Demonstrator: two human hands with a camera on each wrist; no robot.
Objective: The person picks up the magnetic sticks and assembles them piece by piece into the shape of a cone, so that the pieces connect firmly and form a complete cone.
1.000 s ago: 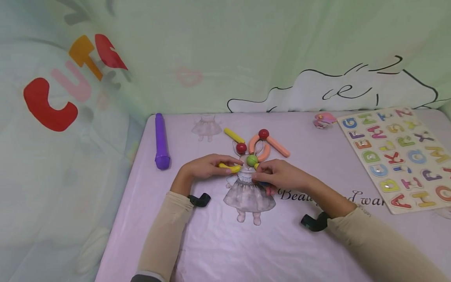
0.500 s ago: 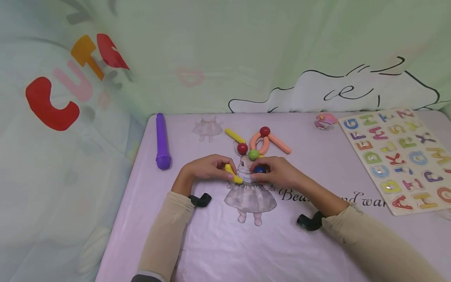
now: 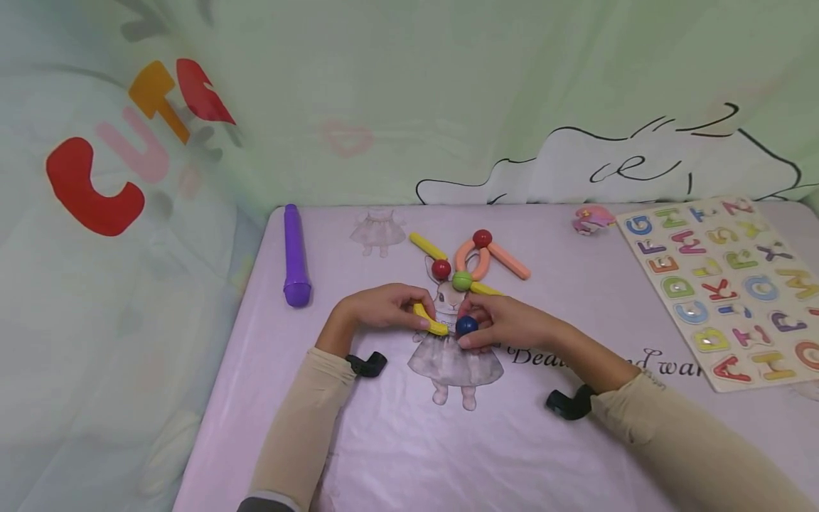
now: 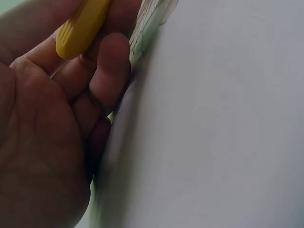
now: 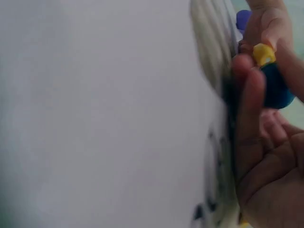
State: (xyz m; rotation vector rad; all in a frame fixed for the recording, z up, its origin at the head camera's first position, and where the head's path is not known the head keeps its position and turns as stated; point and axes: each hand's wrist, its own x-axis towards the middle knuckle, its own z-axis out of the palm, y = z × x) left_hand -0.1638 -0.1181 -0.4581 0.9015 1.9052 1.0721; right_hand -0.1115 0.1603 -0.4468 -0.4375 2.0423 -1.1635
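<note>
Facing blue ball (image 3: 467, 326) pinched by right hand (image 3: 508, 320), curved yellow piece (image 3: 438, 328) is gripped by left hand (image 3: 389, 306); smooth ball might be rolled loose by uneven squeeze.

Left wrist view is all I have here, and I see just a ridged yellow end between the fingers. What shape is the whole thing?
Observer: From the head view, it is a curved yellow piece, bent a bit like a banana.

Visitor: Funny! And what is the person's other hand doing?

Observer: The right hand is holding a dark blue ball.

Visitor: Is there another ball lying around that I can't see?

Observer: Yes, a green ball lies on the table just beyond the two hands.
</note>
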